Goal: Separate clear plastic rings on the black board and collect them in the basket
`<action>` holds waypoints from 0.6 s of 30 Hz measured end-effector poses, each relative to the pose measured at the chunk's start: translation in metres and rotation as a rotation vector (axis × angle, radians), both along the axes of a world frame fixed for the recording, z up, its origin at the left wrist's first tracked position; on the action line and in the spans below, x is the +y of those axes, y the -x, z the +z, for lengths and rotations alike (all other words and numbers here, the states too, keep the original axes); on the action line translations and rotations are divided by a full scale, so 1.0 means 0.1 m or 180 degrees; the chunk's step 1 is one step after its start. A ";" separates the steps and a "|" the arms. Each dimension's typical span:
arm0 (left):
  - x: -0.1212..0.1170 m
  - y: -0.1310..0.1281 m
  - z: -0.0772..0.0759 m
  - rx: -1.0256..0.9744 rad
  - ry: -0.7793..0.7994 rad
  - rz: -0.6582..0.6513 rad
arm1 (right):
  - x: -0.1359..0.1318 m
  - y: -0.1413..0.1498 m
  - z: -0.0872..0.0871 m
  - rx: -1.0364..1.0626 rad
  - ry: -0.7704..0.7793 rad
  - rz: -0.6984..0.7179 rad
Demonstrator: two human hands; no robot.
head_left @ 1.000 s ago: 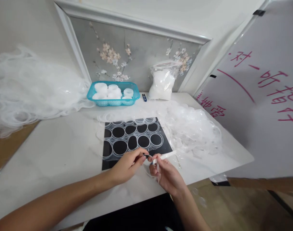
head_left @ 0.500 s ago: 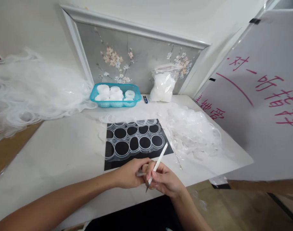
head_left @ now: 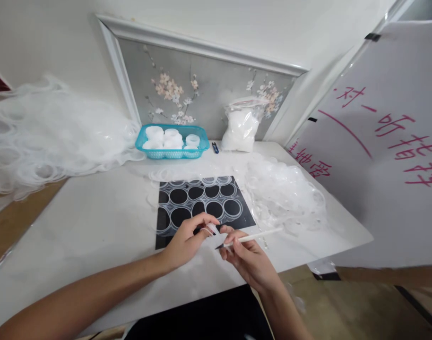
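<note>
My left hand (head_left: 184, 243) pinches a translucent white plastic ring (head_left: 212, 229) in front of me, close above the table's near edge. My right hand (head_left: 253, 259) is closed round a slim white craft knife (head_left: 263, 234), whose dark pointed tip faces left toward the ring. The right fingertips also touch the ring's near side, and fingers hide part of it. Just beyond the hands lies a black mat (head_left: 247, 218), with a clear moulded sheet of joined rings (head_left: 191, 205) on it. My left hand overlaps the mat's front part.
A blue basket (head_left: 172, 153) of white rings stands at the back, beside small blue snips (head_left: 215, 147) and a zip bag of white material (head_left: 240, 127). Clear ring sheets are heaped at left (head_left: 70, 127) and right (head_left: 283, 191). A whiteboard (head_left: 361, 198) stands right.
My hands have moved apart slightly, bringing the white ring into view between them. The knife has swung from pointing down to lying nearly level, its handle end now to the right.
</note>
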State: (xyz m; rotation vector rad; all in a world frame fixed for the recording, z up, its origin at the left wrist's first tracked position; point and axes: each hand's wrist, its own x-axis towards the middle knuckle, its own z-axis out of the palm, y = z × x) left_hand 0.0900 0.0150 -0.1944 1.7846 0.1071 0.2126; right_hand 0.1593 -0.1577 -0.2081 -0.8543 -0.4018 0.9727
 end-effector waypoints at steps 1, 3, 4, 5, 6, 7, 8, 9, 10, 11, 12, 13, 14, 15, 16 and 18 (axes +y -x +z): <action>0.00 0.00 0.01 -0.0008 -0.0003 -0.0033 | 0.00 0.00 0.00 0.0014 0.0011 0.0127; 0.01 -0.02 0.02 0.0017 -0.0042 -0.0184 | -0.01 0.01 -0.03 0.0116 -0.0027 0.0517; 0.01 -0.04 0.01 0.0052 -0.0100 -0.0309 | -0.01 0.02 -0.05 0.0205 -0.0096 0.0698; 0.01 -0.05 0.00 0.0095 -0.0192 -0.0443 | -0.01 0.02 -0.07 0.0317 -0.0210 0.0825; 0.01 -0.07 -0.02 0.0131 -0.0329 -0.0558 | -0.01 0.01 -0.08 0.0441 -0.0349 0.0882; 0.01 -0.08 -0.04 0.0127 -0.0520 -0.0655 | 0.00 -0.01 -0.09 0.0556 -0.0473 0.0848; 0.01 -0.08 -0.07 0.0054 -0.0756 -0.0735 | 0.01 -0.06 -0.08 0.0629 -0.0535 0.0709; 0.01 -0.07 -0.10 -0.0097 -0.1039 -0.0786 | 0.03 -0.13 -0.07 0.0631 -0.0507 0.0461; 0.01 -0.07 -0.13 -0.0312 -0.1370 -0.0812 | 0.05 -0.23 -0.04 0.0545 -0.0388 0.0151; 0.01 -0.05 -0.17 -0.0555 -0.1744 -0.0826 | 0.08 -0.33 -0.01 0.0347 -0.0179 -0.0170; 0.00 -0.04 -0.22 -0.0787 -0.2131 -0.0822 | 0.11 -0.45 0.01 0.0035 0.0108 -0.0432; 0.00 -0.03 -0.26 -0.0964 -0.2507 -0.0777 | 0.16 -0.56 0.02 -0.0372 0.0438 -0.0604; 0.00 -0.02 -0.30 -0.1065 -0.2857 -0.0701 | 0.20 -0.66 0.02 -0.0832 0.0781 -0.0689; 0.00 -0.02 -0.35 -0.1098 -0.3159 -0.0617 | 0.24 -0.74 0.00 -0.1302 0.1098 -0.0699; 0.00 -0.02 -0.38 -0.1084 -0.3392 -0.0552 | 0.29 -0.80 -0.04 -0.1725 0.1367 -0.0665; 0.01 -0.04 -0.43 -0.0999 -0.3646 -0.0459 | 0.36 -0.85 -0.15 -0.2317 0.1672 -0.0642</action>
